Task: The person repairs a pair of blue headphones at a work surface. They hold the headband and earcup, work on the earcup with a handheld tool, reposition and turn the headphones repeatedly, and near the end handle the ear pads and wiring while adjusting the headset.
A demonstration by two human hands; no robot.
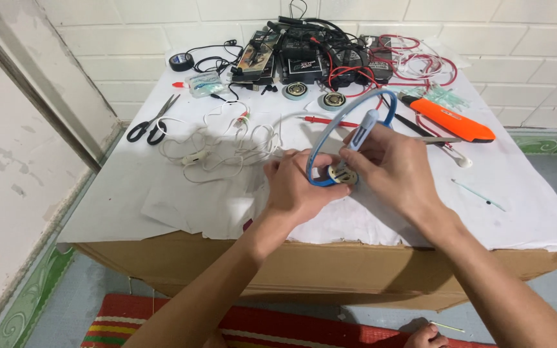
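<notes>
Fingers of the left hand [298,187] pinch the small round speaker disc [343,174] on the blue headband [330,125]. The right hand [391,164] grips a pen-like tool [362,129], tip down onto the disc. Headband arches away toward the orange cutter [449,119].

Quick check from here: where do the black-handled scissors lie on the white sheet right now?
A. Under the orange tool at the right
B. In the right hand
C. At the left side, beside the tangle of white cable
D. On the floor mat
C: the scissors lie at the sheet's left side, just left of the white cable, clear of both hands.
</notes>
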